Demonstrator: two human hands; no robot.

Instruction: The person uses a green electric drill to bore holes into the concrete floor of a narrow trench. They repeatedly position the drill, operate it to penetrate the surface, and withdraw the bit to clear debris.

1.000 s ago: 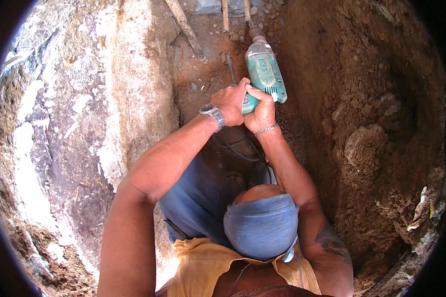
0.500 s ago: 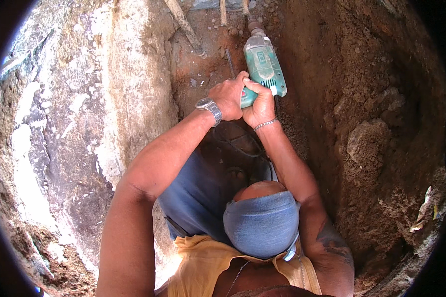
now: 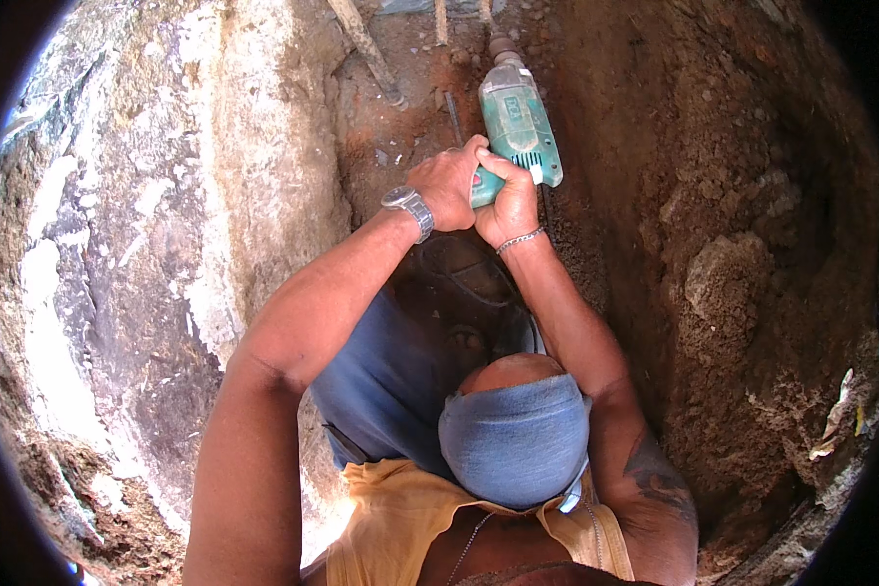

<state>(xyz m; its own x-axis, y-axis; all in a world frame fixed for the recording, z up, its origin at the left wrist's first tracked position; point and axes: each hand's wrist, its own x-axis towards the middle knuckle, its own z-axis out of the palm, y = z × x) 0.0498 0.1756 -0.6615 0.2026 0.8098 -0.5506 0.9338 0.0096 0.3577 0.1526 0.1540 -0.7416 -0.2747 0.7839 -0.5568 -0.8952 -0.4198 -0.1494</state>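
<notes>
A dusty green power drill (image 3: 521, 119) points away from me, its worn metal chuck (image 3: 503, 47) at the far end. Both my hands are closed around its rear handle. My left hand (image 3: 446, 186), with a steel watch (image 3: 409, 210) at the wrist, grips from the left side. From the right, my right hand (image 3: 511, 203) wraps the same handle, its thumb lying across the top; a chain bracelet circles that wrist. Beyond the chuck a thin brownish shaft runs to the picture's top edge, and its tip cannot be made out. A black cable (image 3: 488, 288) loops below my hands.
A pale, rough wall (image 3: 254, 146) rises on the left, and a brown earth bank (image 3: 723, 254) on the right. Wooden sticks (image 3: 366, 54) stand at the far end. A thin metal rod (image 3: 453, 117) lies beside the drill. Blue cloth (image 3: 513, 444) bulges between my arms.
My hands and the drill have shifted very slightly left and away from me. The grip looks the same, and the cable loop has moved a little.
</notes>
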